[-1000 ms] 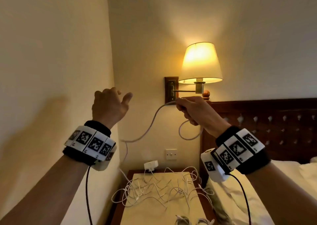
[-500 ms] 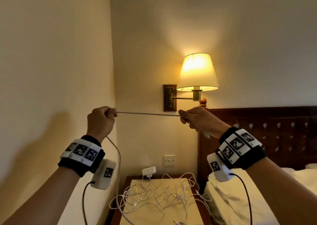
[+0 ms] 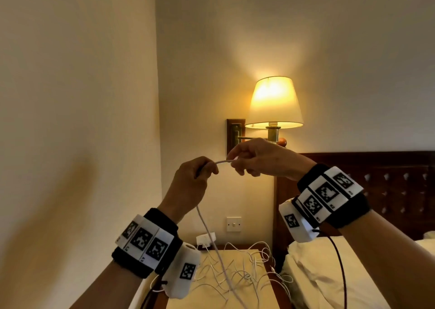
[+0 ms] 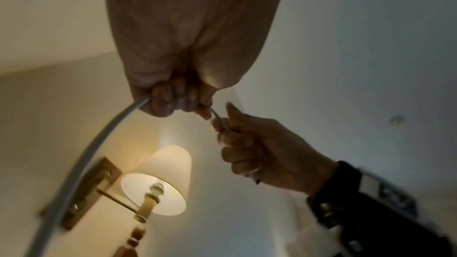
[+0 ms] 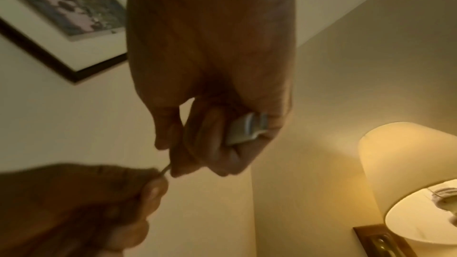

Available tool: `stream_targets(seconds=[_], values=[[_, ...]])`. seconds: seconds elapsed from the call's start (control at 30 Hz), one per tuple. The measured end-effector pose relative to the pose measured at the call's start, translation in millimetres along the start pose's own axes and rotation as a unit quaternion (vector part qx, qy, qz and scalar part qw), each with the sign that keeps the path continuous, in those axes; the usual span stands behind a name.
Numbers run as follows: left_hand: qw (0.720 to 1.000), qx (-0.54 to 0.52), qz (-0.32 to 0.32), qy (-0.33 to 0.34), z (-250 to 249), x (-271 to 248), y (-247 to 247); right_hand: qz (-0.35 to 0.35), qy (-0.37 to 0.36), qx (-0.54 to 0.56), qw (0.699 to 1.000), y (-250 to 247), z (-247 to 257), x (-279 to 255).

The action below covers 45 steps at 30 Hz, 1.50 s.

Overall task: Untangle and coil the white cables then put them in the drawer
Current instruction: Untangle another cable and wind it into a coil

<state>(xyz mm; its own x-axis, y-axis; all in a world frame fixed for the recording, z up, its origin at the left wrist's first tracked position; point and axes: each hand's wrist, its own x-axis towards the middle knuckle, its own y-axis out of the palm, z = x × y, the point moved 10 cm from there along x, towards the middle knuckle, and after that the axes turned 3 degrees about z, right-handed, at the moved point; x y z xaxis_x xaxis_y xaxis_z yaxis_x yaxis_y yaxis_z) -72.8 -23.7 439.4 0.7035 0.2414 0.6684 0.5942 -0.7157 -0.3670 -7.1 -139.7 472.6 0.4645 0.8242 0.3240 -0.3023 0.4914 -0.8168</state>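
Both hands are raised in front of the wall lamp, close together. My left hand (image 3: 202,171) grips a white cable (image 3: 224,161) in its fist, and the cable hangs down from it (image 4: 99,144) to the nightstand. My right hand (image 3: 244,161) pinches the same cable a short span away and also holds folded loops of it in the palm (image 5: 247,130). A tangle of white cables (image 3: 237,271) lies on the nightstand top (image 3: 183,301) below, with a white charger plug (image 3: 206,239) at its back. The drawer is not in view.
A lit wall lamp (image 3: 274,104) on a brass arm hangs just behind the hands. A dark wooden headboard (image 3: 388,179) and a bed with pale pillows (image 3: 329,273) stand at the right. The left wall is near. A wall switch (image 3: 233,224) sits above the nightstand.
The hands were apart with the cable stretched taut between them; now the left hand has come right to meet the right hand, leaving only a short span between them.
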Motion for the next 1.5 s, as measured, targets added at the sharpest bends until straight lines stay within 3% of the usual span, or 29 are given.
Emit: stream_targets(seconds=[0.07,0.13,0.23,0.33,0.43,0.57,0.63,0.73,0.87,0.9,0.97,1.03,1.13,1.27,1.37,1.43,1.5], values=[[0.999,-0.022,-0.024,-0.012,8,-1,-6,0.0,-0.022,0.035,0.999,-7,-4,-6],[0.998,-0.048,-0.029,-0.037,15,-2,-3,-0.046,-0.04,0.065,0.996,-21,-6,-10],[0.989,-0.116,0.04,-0.087,28,-5,16,-0.142,-0.066,0.108,0.982,-43,-5,-14],[0.979,-0.128,0.133,-0.091,23,-9,40,-0.226,-0.088,0.13,0.961,-55,-5,-16],[0.979,-0.147,0.128,-0.065,7,-4,47,-0.256,-0.118,0.045,0.958,-50,3,-14],[0.995,-0.09,0.031,0.01,-14,7,36,-0.222,-0.153,-0.003,0.963,-34,10,-5],[0.997,-0.067,0.03,0.024,-16,8,38,-0.205,-0.153,0.018,0.967,-34,7,-1],[0.986,-0.149,0.074,-0.031,-6,10,51,-0.166,-0.142,0.053,0.974,-24,2,4],[0.967,-0.225,0.072,-0.098,-1,8,57,-0.2,-0.053,0.148,0.967,-15,-24,1],[0.966,-0.228,0.066,-0.101,-2,9,55,-0.179,-0.016,0.194,0.964,-4,-32,0],[0.957,-0.264,0.05,-0.107,-2,15,48,-0.059,0.061,0.277,0.957,37,-42,1],[0.947,-0.298,0.032,-0.114,0,24,39,0.055,0.08,0.353,0.931,75,-39,-5],[0.942,-0.308,-0.04,-0.128,18,40,13,0.049,0.054,0.392,0.917,80,-38,-13],[0.947,-0.231,-0.181,-0.129,57,49,-56,0.045,0.052,0.333,0.94,66,-47,-28],[0.93,-0.137,-0.304,-0.157,102,35,-137,0.044,0.065,0.3,0.951,44,-69,-53],[0.92,-0.073,-0.307,-0.231,132,22,-165,0.033,0.083,0.284,0.955,28,-85,-71],[0.921,0.042,-0.249,-0.296,147,12,-168,0.017,0.096,0.266,0.959,17,-93,-78]])
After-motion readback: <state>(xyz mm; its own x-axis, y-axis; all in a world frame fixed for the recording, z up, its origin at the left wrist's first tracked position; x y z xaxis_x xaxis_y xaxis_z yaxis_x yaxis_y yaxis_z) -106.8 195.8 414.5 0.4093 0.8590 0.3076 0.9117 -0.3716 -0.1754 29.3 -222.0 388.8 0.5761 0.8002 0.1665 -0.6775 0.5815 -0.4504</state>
